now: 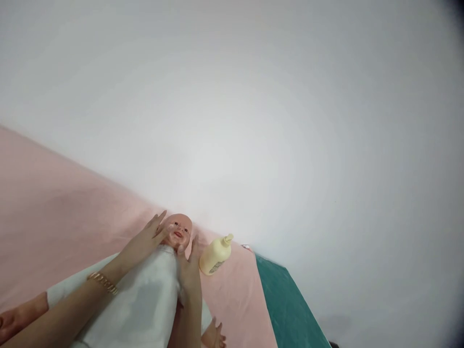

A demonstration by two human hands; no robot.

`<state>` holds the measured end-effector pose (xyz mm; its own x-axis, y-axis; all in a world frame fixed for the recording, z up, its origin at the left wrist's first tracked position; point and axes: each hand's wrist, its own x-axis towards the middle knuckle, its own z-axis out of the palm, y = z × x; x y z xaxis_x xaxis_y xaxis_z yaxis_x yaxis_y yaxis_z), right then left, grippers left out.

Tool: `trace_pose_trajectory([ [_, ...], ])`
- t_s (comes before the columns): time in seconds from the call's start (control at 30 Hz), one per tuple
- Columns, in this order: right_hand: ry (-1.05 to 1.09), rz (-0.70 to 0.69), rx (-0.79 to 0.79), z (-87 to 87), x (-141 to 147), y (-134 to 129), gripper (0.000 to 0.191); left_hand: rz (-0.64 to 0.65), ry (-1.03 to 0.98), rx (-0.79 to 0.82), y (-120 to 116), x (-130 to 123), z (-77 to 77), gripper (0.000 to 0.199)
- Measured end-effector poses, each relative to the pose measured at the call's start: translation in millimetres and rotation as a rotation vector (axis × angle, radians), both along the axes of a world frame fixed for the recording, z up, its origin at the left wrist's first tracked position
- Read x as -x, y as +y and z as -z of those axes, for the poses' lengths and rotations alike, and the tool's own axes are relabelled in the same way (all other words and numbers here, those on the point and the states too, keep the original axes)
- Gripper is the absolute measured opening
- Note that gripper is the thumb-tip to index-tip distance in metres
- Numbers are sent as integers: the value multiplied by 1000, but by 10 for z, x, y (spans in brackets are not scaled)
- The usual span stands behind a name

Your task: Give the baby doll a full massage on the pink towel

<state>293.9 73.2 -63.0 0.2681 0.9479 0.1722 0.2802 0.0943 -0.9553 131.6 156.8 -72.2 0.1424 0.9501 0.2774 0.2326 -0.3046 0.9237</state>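
A baby doll point(180, 227) in a white long-sleeved garment lies on its back on a pink cloth point(235, 290), its bald head farthest from me. My left hand point(147, 241), with a gold bracelet at the wrist, rests against one cheek of the doll, fingers spread. On the other side of the face is my right hand point(190, 268), its fingers apart and the thumb near the doll's chin. Neither hand holds an object. Just right of my right hand, a pale yellow pump bottle point(216, 256) stands on the cloth.
Behind the cloth rises a plain white wall. A green surface point(290, 304) adjoins the cloth at the right. Near their shared back corner lies a small white and red item point(247, 247). The doll's arms stretch out to both sides.
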Motion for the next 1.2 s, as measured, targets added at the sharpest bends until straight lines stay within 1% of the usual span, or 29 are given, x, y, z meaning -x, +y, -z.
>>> trace_pose_trajectory([
  [0.1,30,-58,18,33,153,-45,102,52,96,15,-121,-46,90,84],
  [0.2,-5,-42,-21,64,179,5,95,114,105,13,-160,-54,90,83],
  [0.3,-15,-44,-62,59,140,65,84,124,50,18,-131,-50,59,84],
  [0.37,14,-53,-85,52,121,92,80,121,12,27,-97,-58,69,83],
  [0.53,77,-67,-106,88,130,136,81,122,-80,13,-3,-86,225,82],
  [0.6,81,-47,-111,106,143,148,79,114,-80,2,17,-76,262,81],
  [0.67,80,-23,-102,112,156,155,77,125,-57,20,19,-53,251,80],
  [0.73,86,-13,-90,103,167,155,77,151,-41,39,10,-27,211,81],
  [0.83,86,-4,-87,72,175,145,78,156,-35,40,-11,3,153,82],
  [1.03,37,-36,-39,22,163,116,75,141,31,70,-45,44,93,83],
  [1.1,20,-29,-27,10,157,103,75,153,45,58,-43,57,78,85],
  [1.2,20,-34,-32,-2,150,77,76,198,9,50,-38,66,68,87],
])
